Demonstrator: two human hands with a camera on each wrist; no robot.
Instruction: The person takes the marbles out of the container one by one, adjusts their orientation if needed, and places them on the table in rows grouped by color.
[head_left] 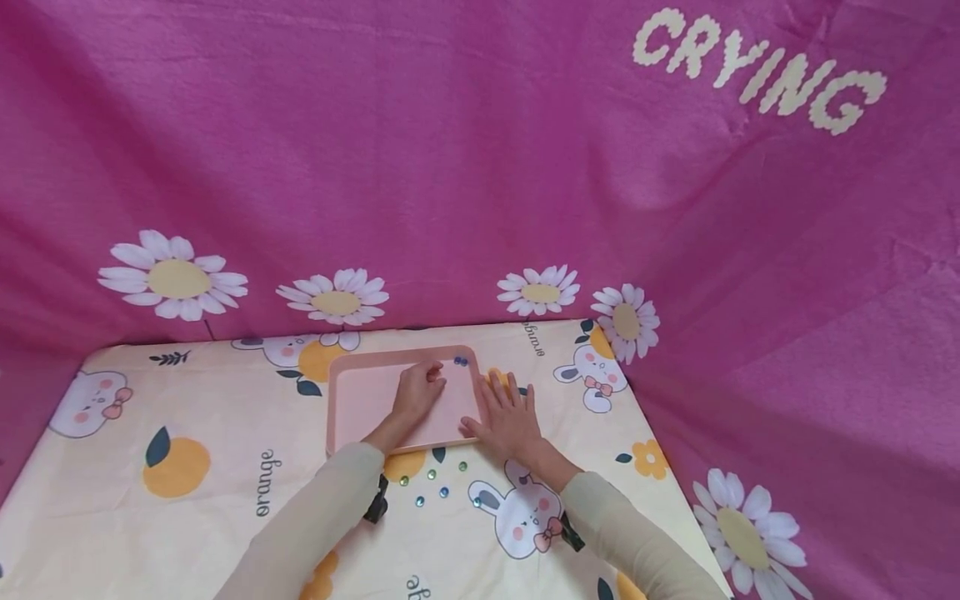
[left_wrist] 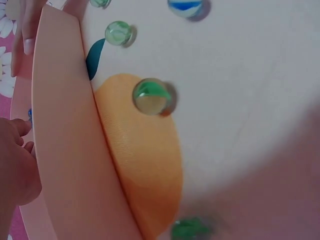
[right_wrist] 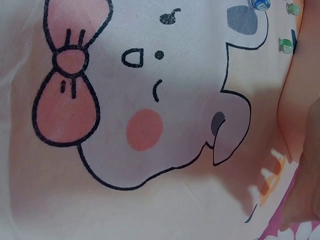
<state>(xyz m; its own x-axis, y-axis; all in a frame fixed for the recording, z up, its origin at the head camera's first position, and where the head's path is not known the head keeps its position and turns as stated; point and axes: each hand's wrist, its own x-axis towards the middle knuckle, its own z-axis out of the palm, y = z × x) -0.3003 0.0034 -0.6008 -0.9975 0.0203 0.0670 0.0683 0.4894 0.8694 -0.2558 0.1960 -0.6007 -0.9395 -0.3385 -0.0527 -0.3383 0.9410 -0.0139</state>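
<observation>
A shallow pink tray [head_left: 363, 360] lies on the patterned cloth. Over its inside is my left hand [head_left: 422, 392], its fingers curled and nothing visible between them; the palm side is hidden. Two blue marbles [head_left: 461, 361] sit in the tray's far right corner, just beyond that hand. My right hand [head_left: 512, 421] is spread out at the tray's right side, fingers straight, with the thumb at the rim near the front corner. In front of the tray, green marbles [left_wrist: 151, 96] and blue marbles [head_left: 420, 502] lie loose on the cloth.
The table cloth [head_left: 225, 400] is cream, printed with rabbits and oranges. A magenta curtain [head_left: 450, 167] with printed daisies hangs behind and to the right. The loose marbles lie between my forearms, near the tray's front wall [left_wrist: 80, 140].
</observation>
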